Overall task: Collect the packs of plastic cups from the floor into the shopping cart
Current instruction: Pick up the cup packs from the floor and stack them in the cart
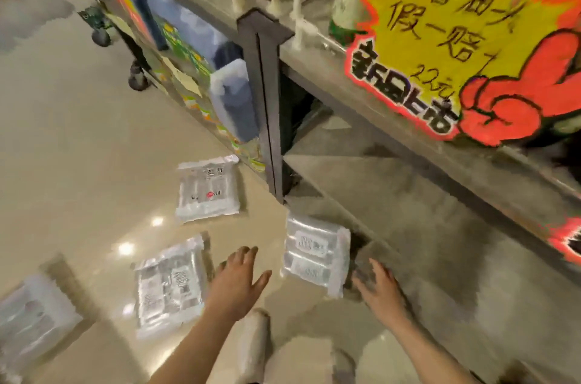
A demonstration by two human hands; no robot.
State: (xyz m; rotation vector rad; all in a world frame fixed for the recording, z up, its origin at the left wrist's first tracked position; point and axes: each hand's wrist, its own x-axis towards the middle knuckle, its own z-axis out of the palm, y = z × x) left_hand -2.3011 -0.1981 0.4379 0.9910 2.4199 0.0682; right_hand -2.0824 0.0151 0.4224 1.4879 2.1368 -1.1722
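Note:
Several flat clear packs of plastic cups lie on the shiny beige floor. One pack (316,254) rests against the foot of the metal shelf, between my two hands. Another pack (171,284) lies just left of my left hand, a third (207,190) farther ahead, and one more (30,319) sits at the lower left edge. My left hand (235,284) hovers over the floor with fingers spread, holding nothing. My right hand (382,291) is also empty, fingers apart, just right of the nearest pack. No shopping cart is in view.
A metal display shelf (408,169) with bottles on top runs along the right, carrying a yellow and red price sign (465,37). Its dark upright post (267,107) stands just beyond the packs. Caster wheels (138,81) of a stand sit farther back.

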